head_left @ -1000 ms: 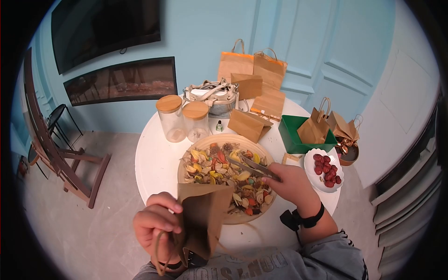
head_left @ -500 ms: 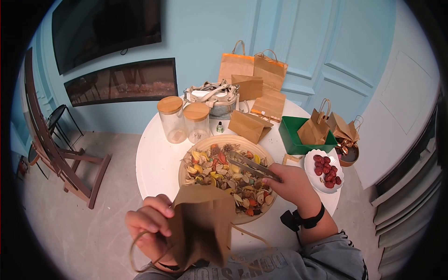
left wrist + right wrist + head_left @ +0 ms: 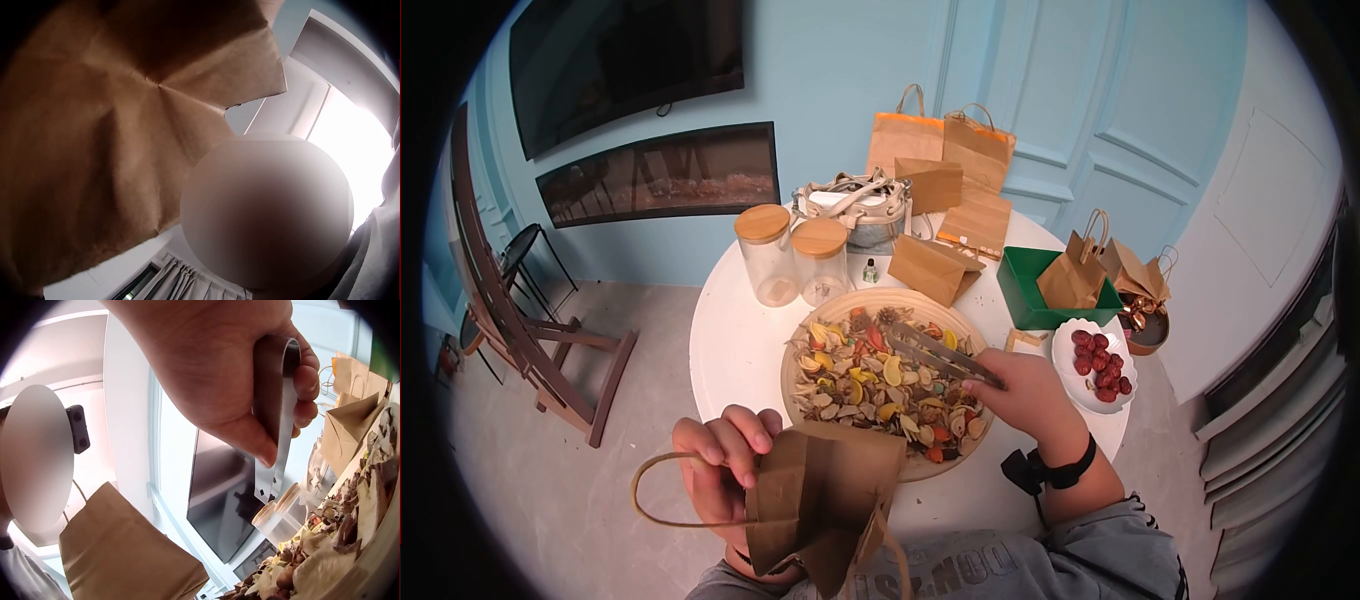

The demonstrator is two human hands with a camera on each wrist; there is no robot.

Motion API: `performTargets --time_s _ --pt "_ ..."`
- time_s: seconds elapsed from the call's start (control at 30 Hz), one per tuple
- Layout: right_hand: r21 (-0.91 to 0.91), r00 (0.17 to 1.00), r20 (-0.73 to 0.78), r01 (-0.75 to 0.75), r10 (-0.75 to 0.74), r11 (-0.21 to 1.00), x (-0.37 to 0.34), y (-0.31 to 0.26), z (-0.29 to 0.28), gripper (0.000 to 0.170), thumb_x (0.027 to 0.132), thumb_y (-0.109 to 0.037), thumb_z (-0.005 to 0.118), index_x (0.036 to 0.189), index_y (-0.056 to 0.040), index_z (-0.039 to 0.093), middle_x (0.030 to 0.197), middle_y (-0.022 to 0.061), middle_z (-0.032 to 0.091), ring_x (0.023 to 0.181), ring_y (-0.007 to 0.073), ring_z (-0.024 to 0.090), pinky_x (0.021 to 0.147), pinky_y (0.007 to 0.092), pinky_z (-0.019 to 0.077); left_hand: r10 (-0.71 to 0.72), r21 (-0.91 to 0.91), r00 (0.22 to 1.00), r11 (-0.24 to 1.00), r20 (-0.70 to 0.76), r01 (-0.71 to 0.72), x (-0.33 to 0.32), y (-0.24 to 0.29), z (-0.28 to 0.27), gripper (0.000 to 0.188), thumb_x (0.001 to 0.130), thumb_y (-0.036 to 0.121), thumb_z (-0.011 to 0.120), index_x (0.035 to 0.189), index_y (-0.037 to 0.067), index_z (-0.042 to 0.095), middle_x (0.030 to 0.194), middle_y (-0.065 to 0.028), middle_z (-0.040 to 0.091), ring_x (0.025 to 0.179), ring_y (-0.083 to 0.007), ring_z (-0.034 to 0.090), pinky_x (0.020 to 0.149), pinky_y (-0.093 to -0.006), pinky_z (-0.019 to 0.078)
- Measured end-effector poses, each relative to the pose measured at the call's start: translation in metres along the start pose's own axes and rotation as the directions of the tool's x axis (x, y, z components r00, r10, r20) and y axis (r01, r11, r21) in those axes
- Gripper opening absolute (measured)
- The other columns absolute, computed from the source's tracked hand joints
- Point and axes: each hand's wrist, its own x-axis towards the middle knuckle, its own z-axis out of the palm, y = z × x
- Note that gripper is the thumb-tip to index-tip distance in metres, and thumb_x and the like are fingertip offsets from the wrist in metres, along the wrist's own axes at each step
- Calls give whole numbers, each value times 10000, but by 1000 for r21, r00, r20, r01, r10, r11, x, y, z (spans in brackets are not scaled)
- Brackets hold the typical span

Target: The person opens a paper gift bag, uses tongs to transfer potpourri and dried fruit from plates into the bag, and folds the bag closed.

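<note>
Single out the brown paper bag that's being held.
The brown paper bag in the left grip, tilted before the bowl of dried plant pieces, its mouth visible; none of the others is in a grip.

Round white table point(image 3: 725, 350) carries a shallow bowl point(image 3: 880, 298); behind it sit two lidded jars point(image 3: 770, 265), small bottle point(image 3: 870, 271), handbag point(image 3: 872, 232), paper bags point(image 3: 930, 270); at right, green box point(image 3: 1050, 318), white plate point(image 3: 1070, 385).
</note>
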Motion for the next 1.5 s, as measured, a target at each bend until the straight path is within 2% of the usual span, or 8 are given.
performTargets --time_s 0.07,0.17,0.5,0.9,1.0,1.07,1.2,1.5 --pt "1 1000 19 -24 24 1000 1 0 -1 283 834 -334 649 787 -69 559 644 120 570 638 332 578 563 410 431 6 -9 1000 1000 -11 -6 3 -7 -3 246 955 323 541 864 110 457 619 -25 473 770 -210 486 772 -375 394" --pt "-2 999 24 -29 29 1000 1 -3 -3 285 834 -335 648 789 -69 556 645 121 568 641 334 577 564 412 431 -204 161 976 969 77 190 4 -16 -7 272 964 340 513 899 79 469 632 -64 483 812 -242 507 804 -382 408" --pt "-2 1000 0 -16 16 1000 -1 -4 -6 284 839 -338 642 793 -72 555 662 128 577 653 342 579 568 418 432 -189 172 972 971 139 165 0 -14 -4 277 963 339 519 879 80 467 648 -80 516 814 -247 524 815 -395 420" --pt "46 995 -81 55 -51 997 7 -31 -38 258 765 -251 738 830 -46 595 638 112 535 595 269 553 542 346 416 -167 180 982 972 90 149 1 -17 -5 283 969 341 509 891 73 462 650 -78 502 820 -243 512 821 -392 416" --pt "79 988 -115 113 -103 990 7 -43 -53 260 743 -228 756 818 -36 598 623 102 513 567 246 522 528 337 397 -141 177 990 975 22 135 1 -20 -4 281 974 340 498 898 73 457 650 -73 487 823 -238 500 823 -385 408" --pt "103 974 -144 193 -177 976 6 -52 -63 251 784 -272 712 769 -73 559 596 97 535 564 303 549 509 388 399 -143 174 990 975 15 138 1 -21 -6 278 977 337 491 898 74 455 651 -72 483 823 -237 497 822 -383 406" --pt "109 955 -129 283 -269 953 4 -66 -70 246 786 -274 709 767 -74 568 591 93 528 559 305 542 501 395 386 -138 166 989 978 54 127 2 -22 -8 265 983 324 479 899 74 451 654 -71 482 823 -237 496 824 -376 404" --pt "128 830 19 551 -558 825 -7 -85 -78 212 817 -282 687 831 -105 570 605 36 543 558 272 552 510 391 392 -142 166 989 977 47 132 2 -22 -8 251 990 316 459 902 81 458 653 -73 484 820 -243 504 829 -377 406"
